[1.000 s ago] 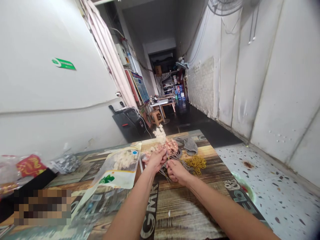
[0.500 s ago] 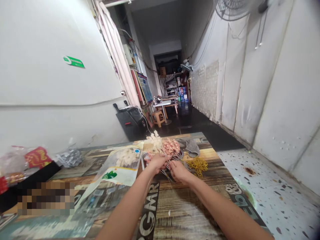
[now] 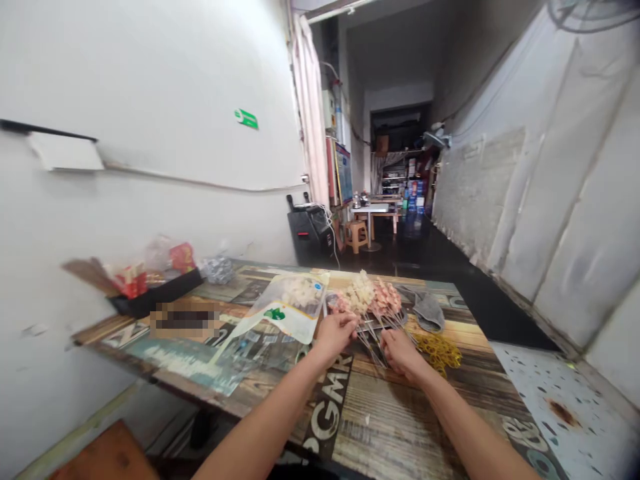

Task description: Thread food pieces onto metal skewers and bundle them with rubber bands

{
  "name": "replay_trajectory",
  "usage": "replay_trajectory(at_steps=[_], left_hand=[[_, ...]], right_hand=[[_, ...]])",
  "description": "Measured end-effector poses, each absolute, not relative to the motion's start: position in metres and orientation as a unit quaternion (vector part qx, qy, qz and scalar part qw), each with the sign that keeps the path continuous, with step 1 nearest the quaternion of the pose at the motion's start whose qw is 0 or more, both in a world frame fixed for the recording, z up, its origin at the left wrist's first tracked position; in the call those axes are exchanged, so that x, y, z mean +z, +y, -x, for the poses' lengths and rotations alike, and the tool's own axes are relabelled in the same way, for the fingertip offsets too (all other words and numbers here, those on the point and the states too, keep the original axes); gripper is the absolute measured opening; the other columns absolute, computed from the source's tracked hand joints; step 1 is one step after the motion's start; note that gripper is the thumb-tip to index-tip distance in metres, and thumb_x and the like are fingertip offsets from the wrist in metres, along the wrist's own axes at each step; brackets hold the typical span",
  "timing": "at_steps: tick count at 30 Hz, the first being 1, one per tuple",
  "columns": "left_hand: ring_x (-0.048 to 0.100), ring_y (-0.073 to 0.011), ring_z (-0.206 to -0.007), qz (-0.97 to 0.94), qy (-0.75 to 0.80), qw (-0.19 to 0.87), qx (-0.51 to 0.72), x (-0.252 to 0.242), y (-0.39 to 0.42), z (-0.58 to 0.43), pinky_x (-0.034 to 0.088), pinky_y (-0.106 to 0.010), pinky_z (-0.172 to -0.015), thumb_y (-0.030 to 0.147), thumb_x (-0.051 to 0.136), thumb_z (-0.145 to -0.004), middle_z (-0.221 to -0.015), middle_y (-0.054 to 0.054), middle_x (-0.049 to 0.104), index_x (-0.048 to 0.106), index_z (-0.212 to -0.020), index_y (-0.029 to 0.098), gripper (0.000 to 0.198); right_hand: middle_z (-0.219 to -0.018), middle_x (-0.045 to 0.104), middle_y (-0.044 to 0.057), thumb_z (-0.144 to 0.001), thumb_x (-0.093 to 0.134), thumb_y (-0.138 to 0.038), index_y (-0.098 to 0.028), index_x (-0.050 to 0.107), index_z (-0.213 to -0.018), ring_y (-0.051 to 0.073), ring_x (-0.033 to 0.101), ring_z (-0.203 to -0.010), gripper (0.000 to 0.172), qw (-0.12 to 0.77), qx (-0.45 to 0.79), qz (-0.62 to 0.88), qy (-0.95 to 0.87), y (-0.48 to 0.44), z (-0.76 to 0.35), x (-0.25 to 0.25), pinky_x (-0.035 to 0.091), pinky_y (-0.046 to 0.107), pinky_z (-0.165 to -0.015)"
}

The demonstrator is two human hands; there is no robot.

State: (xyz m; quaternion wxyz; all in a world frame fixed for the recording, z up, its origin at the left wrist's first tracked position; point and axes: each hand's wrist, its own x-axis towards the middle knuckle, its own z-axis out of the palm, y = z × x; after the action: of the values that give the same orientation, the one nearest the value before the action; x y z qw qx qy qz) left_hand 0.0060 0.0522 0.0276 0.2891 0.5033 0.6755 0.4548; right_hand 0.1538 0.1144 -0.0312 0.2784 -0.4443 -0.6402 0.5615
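Observation:
My left hand (image 3: 336,335) is at the left of a metal tray (image 3: 371,325), its fingertips pinched together beside pink meat pieces (image 3: 341,303). What they hold, if anything, is too small to tell. My right hand (image 3: 400,352) is closed, with curled fingers, next to the bare stick ends; its grip is hidden. A bunch of pale skewers (image 3: 361,293) lies on the tray with sticks pointing toward me. Beside it on the right are skewers of pink meat (image 3: 387,298). Yellow rubber bands (image 3: 440,352) are heaped right of my right hand.
A printed plastic bag (image 3: 295,320) with pale pieces lies left of the tray on the wood-patterned table (image 3: 400,420). Behind the rubber bands is a grey cloth (image 3: 429,312). A black box of packets (image 3: 165,291) stands at the far left. A black speaker (image 3: 313,233) is beyond the table.
My hands have moved apart; they were together at the skewer sticks. The pale skewers now lie lower, beside the pink ones. The view has turned left.

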Motion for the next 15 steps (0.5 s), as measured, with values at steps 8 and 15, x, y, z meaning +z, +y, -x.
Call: replay_trajectory(at_steps=[8, 15], left_hand=[[0.059, -0.0206, -0.071, -0.476, 0.833, 0.031, 0.281, 0.044, -0.053, 0.116, 0.035, -0.026, -0.063, 0.021, 0.048, -0.079, -0.071, -0.008, 0.067, 0.068, -0.072, 0.017, 0.022], [0.061, -0.0266, -0.09, -0.427, 0.861, 0.069, 0.269, 0.031, -0.023, 0.162, 0.04, -0.029, -0.073, 0.023, 0.057, -0.072, -0.086, -0.015, 0.068, 0.065, -0.069, 0.015, 0.012]], right_hand=[[-0.077, 0.062, 0.019, -0.089, 0.035, -0.04, -0.011, 0.055, -0.091, 0.031, 0.063, -0.071, 0.036, 0.107, -0.022, 0.551, -0.827, 0.071, -0.163, 0.014, 0.039, 0.034, -0.057], [-0.09, 0.064, 0.01, -0.09, 0.035, -0.023, -0.018, 0.058, -0.087, 0.021, 0.057, -0.085, 0.025, 0.097, -0.037, 0.241, -0.965, 0.017, -0.074, 0.043, 0.04, 0.028, -0.068]])
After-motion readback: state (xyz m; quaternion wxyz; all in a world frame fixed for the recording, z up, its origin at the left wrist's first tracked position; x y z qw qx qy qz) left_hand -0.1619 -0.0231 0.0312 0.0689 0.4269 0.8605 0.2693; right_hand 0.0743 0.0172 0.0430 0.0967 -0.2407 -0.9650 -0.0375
